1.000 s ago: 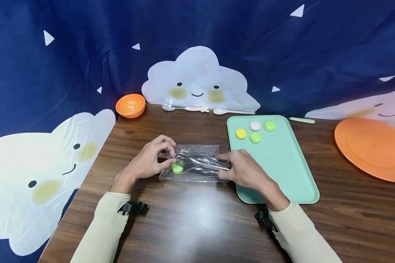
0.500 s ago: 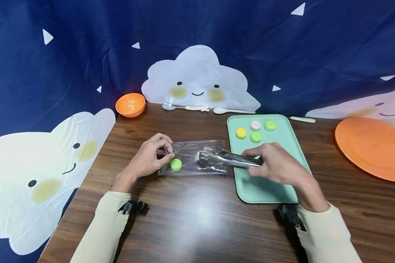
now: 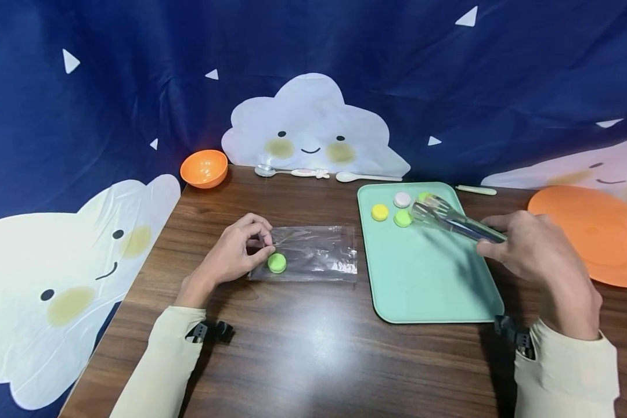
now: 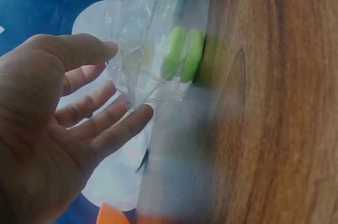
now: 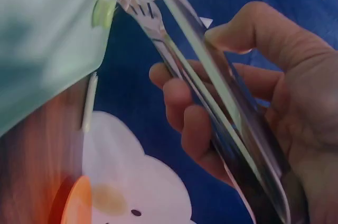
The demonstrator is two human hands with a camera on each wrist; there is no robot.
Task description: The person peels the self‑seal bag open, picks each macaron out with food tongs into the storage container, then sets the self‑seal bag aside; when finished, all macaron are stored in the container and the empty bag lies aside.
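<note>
Tongs [image 3: 457,223] sit in your right hand [image 3: 535,255], the fingers [image 5: 182,110] curled round the handles, and their long axis runs from that hand up and to the left, so the tips hover over the far end of the mint-green tray [image 3: 433,290]. Just below and left of the tips lie the macarons on the tray: one yellow [image 3: 379,212], one white [image 3: 402,200], one green [image 3: 403,218], and a second green one [image 3: 423,197] mostly hidden behind the tips, making four. Your right hand is the nearer one to them. Your left hand [image 3: 235,255] rests on the tabletop [image 3: 313,360], thumb and fingertips pinching the left edge of a clear plastic bag [image 3: 313,261]. The bag lies flat, long side left to right, with a single green macaron [image 3: 277,263] inside near those fingertips.
</note>
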